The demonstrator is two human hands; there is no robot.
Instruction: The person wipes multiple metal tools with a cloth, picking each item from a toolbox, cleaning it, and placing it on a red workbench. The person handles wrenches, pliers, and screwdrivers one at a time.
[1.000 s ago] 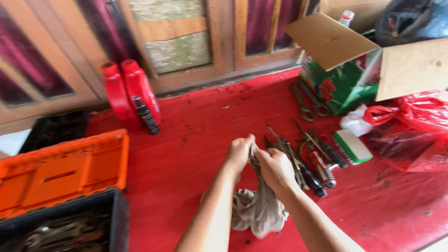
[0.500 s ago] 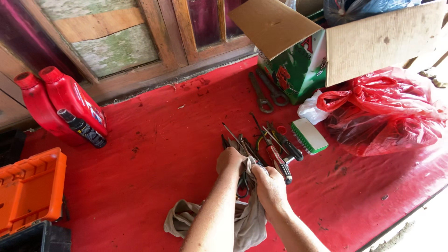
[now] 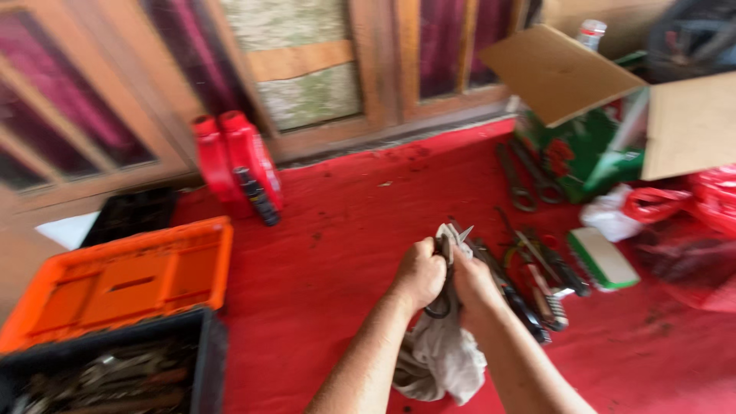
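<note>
Two red bottles (image 3: 238, 165) stand by the wooden wall. An orange toolbox lid (image 3: 126, 280) is open at the left. At the right, an open cardboard box (image 3: 613, 100), a green brush (image 3: 603, 258) and red plastic bags (image 3: 701, 207) lie on the red floor mat (image 3: 345, 207).

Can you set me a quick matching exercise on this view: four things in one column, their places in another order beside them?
Things:
1. pale rag
2. orange toolbox lid
3. red oil bottles
4. cardboard box

Places:
A. upright by the wooden doors, back of the red mat
B. far right, flaps open
C. hanging below the left hand and right hand
D. left edge, above the black tray of tools

Pairs: 1-C, 2-D, 3-A, 4-B
</note>
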